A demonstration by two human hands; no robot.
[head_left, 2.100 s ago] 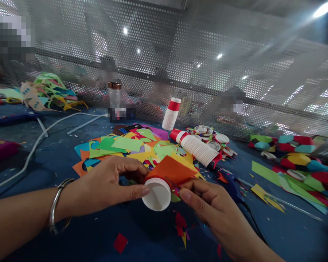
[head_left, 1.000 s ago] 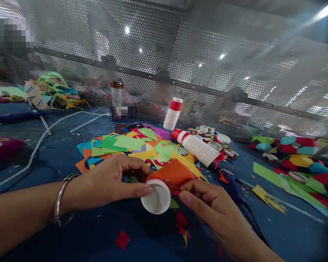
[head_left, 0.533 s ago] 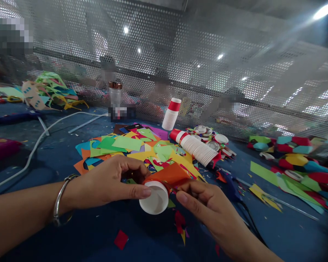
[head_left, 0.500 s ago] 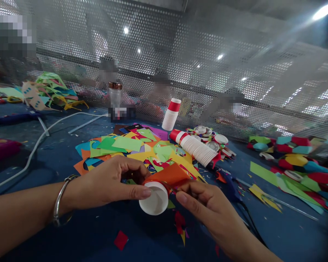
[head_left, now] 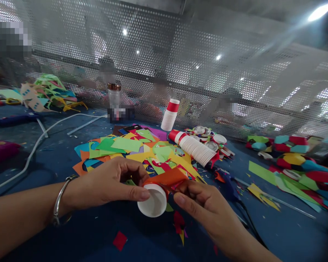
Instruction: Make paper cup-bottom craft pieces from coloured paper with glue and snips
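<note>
My left hand [head_left: 123, 182] grips a white paper cup [head_left: 152, 204], thumb on its rim and fingers behind. The cup lies on its side, its open mouth facing me. Orange paper [head_left: 168, 177] runs along the cup's upper side and sticks out to the right. My right hand [head_left: 199, 202] is closed at the cup's right, by the paper. A thin dark blade [head_left: 168, 188], apparently of scissors, reaches from its fingers to the paper at the rim; the handles are hidden in the hand.
Colored paper scraps [head_left: 136, 145] spread behind my hands. A stack of paper cups [head_left: 195, 147] lies beyond, another stack [head_left: 170, 115] stands near the perforated metal screen [head_left: 202, 62]. A blue glue gun [head_left: 229, 185] with its cable lies right. A white cord [head_left: 38, 145] crosses the left side.
The dark blade shows more clearly between the orange paper and the cup rim. My right hand has shifted slightly left; the left hand keeps its hold on the cup.
</note>
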